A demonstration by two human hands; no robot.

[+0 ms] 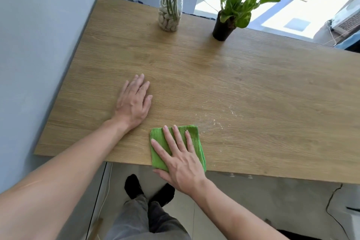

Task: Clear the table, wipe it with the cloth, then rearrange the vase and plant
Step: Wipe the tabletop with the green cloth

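A folded green cloth (195, 136) lies at the near edge of the wooden table (253, 87). My right hand (180, 159) presses flat on the cloth, fingers spread. My left hand (133, 101) rests palm down on the bare wood to the left of the cloth, holding nothing. A clear glass vase (170, 6) with pebbles and green stems stands at the far edge. To its right a leafy plant in a black pot (223, 30) also stands at the far edge. Pale crumbs or dust (218, 122) speckle the wood just right of the cloth.
A blue-grey wall (39, 45) runs along the table's left side. A bright window and floor (292, 6) lie beyond the far edge. Below the near edge are my legs and dark socks (148, 191) and a black cable (331, 200) on the floor.
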